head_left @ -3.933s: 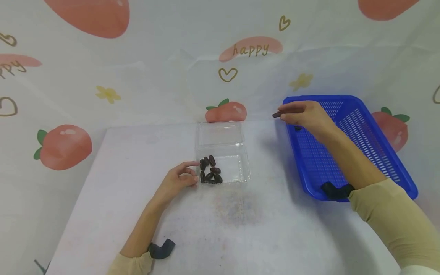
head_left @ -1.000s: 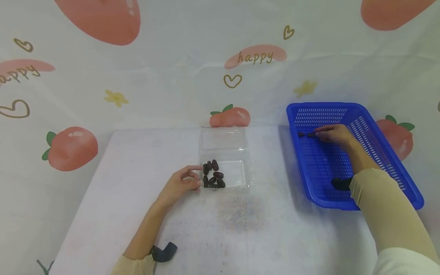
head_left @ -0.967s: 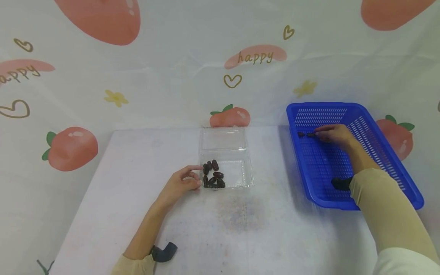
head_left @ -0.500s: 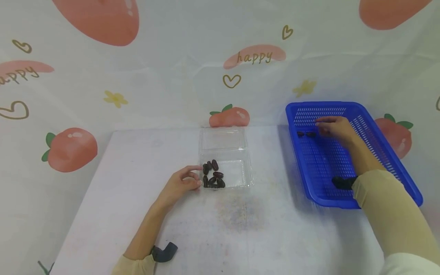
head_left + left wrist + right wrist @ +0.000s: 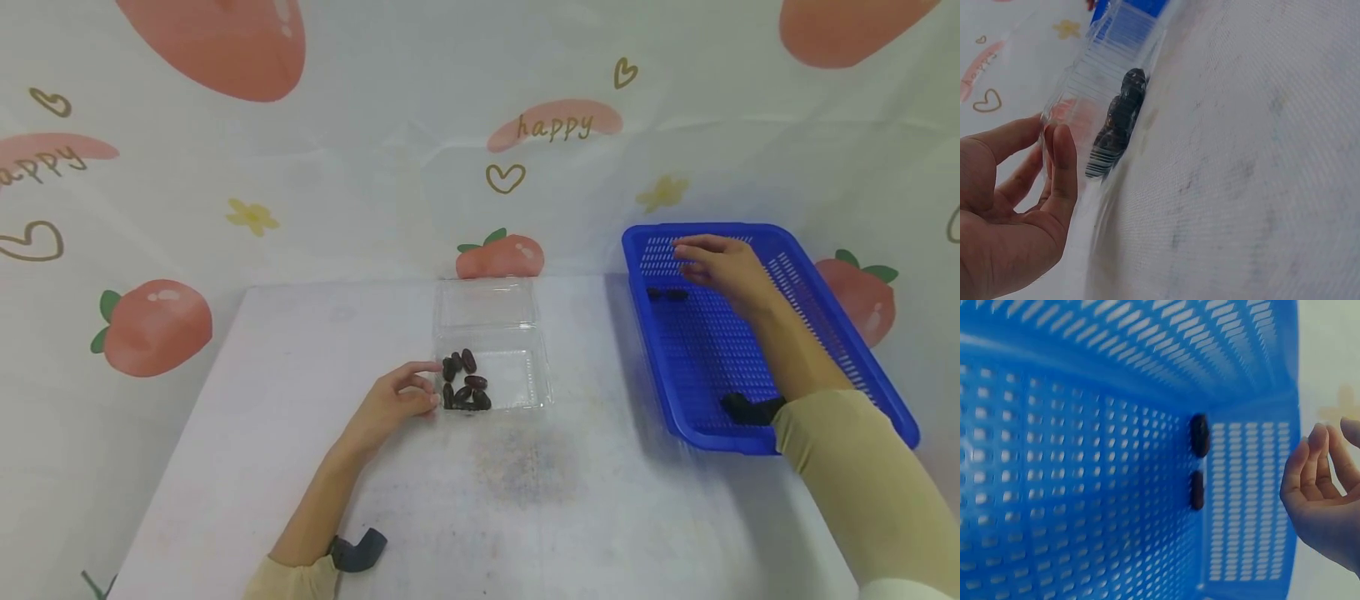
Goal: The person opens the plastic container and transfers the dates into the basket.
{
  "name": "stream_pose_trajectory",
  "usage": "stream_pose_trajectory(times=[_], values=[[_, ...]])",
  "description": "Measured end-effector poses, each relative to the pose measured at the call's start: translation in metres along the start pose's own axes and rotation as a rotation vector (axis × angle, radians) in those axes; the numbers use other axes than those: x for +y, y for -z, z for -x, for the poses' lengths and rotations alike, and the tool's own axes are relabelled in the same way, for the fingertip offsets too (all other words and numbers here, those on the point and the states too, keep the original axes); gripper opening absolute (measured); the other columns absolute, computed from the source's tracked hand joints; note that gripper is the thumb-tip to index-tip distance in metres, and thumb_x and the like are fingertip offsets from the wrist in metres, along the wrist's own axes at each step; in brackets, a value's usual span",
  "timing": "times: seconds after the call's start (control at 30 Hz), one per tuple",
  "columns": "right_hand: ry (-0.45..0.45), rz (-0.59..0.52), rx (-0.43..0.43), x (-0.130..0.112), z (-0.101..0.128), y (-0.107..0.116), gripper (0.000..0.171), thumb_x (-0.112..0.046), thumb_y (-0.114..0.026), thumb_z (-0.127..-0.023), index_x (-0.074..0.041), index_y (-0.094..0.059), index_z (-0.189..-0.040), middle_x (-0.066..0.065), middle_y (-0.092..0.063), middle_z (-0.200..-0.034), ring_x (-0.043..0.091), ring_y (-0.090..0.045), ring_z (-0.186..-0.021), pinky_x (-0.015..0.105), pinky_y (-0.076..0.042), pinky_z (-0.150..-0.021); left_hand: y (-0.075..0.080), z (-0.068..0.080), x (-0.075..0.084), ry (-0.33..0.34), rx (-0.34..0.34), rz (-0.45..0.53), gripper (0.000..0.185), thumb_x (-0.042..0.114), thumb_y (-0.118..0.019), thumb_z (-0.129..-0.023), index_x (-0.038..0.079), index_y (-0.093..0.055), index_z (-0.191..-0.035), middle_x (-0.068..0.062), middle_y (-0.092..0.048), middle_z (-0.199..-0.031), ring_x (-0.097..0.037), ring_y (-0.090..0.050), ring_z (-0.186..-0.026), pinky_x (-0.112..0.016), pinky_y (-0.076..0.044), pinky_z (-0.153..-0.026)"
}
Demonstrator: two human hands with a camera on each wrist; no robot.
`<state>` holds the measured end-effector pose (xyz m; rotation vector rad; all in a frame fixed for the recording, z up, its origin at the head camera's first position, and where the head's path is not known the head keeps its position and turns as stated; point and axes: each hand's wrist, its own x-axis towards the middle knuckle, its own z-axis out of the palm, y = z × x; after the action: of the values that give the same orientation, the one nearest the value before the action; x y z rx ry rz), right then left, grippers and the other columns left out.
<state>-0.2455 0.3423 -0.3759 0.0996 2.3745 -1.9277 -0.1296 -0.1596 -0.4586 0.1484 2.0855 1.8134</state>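
My left hand [image 5: 392, 400] rests against the left side of a clear plastic clamshell box [image 5: 517, 379], index finger and thumb touching its wall. The box stands on the table with its lid laid back. Several dark brown dates [image 5: 476, 382] lie in its left half. In the left wrist view, the dates [image 5: 1124, 109] show through the clear wall. My right hand [image 5: 726, 268] hovers over the far left part of a blue basket [image 5: 660, 383], fingers loosely bent and holding nothing. Below it, two dates [image 5: 1199, 435] lie end to end along the basket's far wall.
The white-covered table [image 5: 315, 333] carries the box in the middle and the basket at the right. Behind it hangs a white cloth [image 5: 360, 167] printed with fruit and hearts. A black strap piece [image 5: 360, 550] is on the left wrist.
My right hand, earlier pinching a date, has set it down beside the other in the basket, let go and risen. My left hand has stayed at the box.
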Motion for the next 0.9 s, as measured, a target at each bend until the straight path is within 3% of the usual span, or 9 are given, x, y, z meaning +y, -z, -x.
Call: stream_pose_trajectory(times=[0.2,0.43,0.73,0.9], values=[[0.031,-0.047,-0.021,-0.014,0.007,-0.014,0.038,-0.028,-0.067,-0.095,-0.002,-0.066,-0.123,-0.002,-0.068,-0.108,0.012,-0.068,-0.09,0.019,-0.056,-0.078,-0.001,0.0,0.0,-0.004,-0.004,0.006,0.051,0.008,-0.071,-0.091,0.006,-0.054,-0.139,-0.013,-0.055,-0.103,-0.03,-0.067,-0.087,-0.037,-0.058,-0.081],[0.047,0.059,-0.075,-0.03,0.02,-0.029,0.047,-0.034,-0.06,-0.099,-0.001,-0.059,-0.132,0.0,-0.062,-0.121,0.013,-0.063,-0.099,0.017,-0.054,-0.083,-0.001,0.0,-0.001,0.007,0.007,0.008,0.05,0.008,-0.071,-0.091,0.008,-0.054,-0.139,-0.013,-0.055,-0.103,-0.029,-0.067,-0.086,-0.036,-0.058,-0.081],[0.033,0.117,-0.117,-0.051,0.038,-0.049,0.046,-0.037,-0.057,-0.1,-0.004,-0.06,-0.133,0.003,-0.064,-0.12,0.017,-0.062,-0.106,0.017,-0.053,-0.086,-0.002,-0.001,0.001,0.029,0.017,0.004,0.05,0.008,-0.07,-0.091,0.009,-0.055,-0.139,-0.012,-0.054,-0.103,-0.026,-0.067,-0.084,-0.035,-0.058,-0.081],[0.028,0.101,-0.144,-0.06,0.048,-0.062,0.037,-0.031,-0.058,-0.101,-0.008,-0.063,-0.13,0.002,-0.065,-0.118,0.017,-0.064,-0.107,0.02,-0.053,-0.087,-0.003,0.0,0.003,0.036,0.022,-0.004,0.05,0.008,-0.07,-0.091,0.008,-0.054,-0.139,-0.012,-0.055,-0.103,-0.026,-0.067,-0.083,-0.035,-0.058,-0.08]])
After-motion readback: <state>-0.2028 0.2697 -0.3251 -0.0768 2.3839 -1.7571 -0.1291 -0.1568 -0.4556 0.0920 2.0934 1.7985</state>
